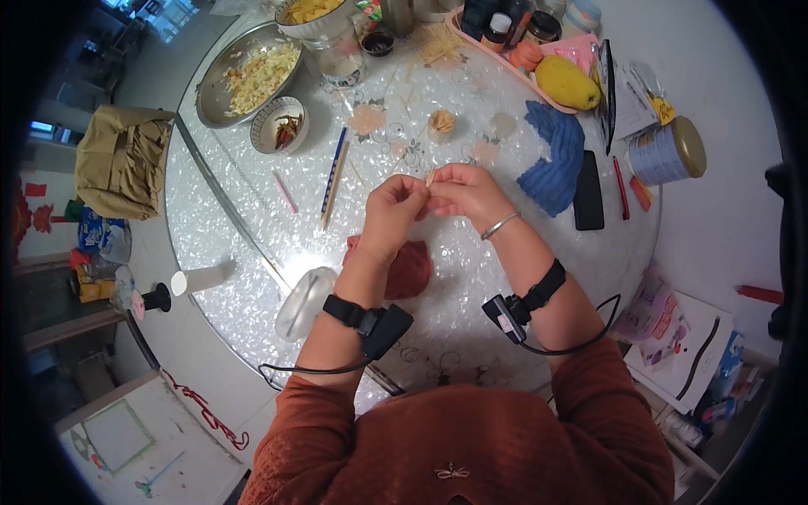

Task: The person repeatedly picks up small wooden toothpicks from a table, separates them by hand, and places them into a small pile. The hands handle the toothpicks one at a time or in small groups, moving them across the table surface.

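Note:
My left hand [396, 205] and my right hand [464, 194] meet above the middle of the table, fingertips together. Between them they pinch a few thin wooden sticks, probably toothpicks [430, 178], pointing away from me. Just beyond my hands stands a small round holder full of toothpicks [441, 122]. Several loose toothpicks lie on the patterned tabletop around it. Under and beside my left forearm is a crumpled red cloth [410, 270]. To the left lie a blue patterned pencil [333, 169], a plain wooden stick alongside it and a short pink stick [285, 192].
A steel bowl of chopped food [218, 82], a small bowl [294, 136] and a glass jar [338, 63] stand at the back left. Rightward are a pink tray [486, 55] with bottles, a blue cloth [555, 161], a black phone [588, 189] and a tin [663, 153].

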`<state>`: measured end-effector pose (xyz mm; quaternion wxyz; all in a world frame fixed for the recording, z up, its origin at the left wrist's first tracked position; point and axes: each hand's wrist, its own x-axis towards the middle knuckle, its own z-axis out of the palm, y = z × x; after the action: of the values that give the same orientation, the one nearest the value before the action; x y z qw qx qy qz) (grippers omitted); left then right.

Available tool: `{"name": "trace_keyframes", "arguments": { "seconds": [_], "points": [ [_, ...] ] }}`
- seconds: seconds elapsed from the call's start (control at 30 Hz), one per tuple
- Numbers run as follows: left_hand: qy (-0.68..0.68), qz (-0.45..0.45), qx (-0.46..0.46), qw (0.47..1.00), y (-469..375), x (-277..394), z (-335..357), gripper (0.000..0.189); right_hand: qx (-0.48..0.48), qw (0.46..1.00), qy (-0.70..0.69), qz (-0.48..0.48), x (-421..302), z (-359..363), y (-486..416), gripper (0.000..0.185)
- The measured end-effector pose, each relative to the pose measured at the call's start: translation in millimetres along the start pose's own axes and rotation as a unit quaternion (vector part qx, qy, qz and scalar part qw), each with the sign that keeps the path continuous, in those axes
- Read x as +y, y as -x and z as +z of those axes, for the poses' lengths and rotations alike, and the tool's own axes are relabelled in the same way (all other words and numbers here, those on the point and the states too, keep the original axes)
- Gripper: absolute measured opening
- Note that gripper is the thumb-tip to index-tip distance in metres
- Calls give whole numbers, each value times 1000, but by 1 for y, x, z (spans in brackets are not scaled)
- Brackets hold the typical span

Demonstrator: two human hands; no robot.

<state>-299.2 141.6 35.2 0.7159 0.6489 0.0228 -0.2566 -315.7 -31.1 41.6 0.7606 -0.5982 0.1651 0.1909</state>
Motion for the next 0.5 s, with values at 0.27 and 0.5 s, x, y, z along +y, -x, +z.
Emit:
{"name": "trace_keyframes", "arguments": {
  "seconds": [0.27, 0.5],
  "points": [
    [23, 37, 59, 997, 4, -6, 0, 16, 179, 954, 107, -215, -21, -5, -21, 15],
    [15, 15, 53, 998, 10, -9, -17, 17, 254, 874, 208, -357, -45, -23, -65, 14]
  ]
}}
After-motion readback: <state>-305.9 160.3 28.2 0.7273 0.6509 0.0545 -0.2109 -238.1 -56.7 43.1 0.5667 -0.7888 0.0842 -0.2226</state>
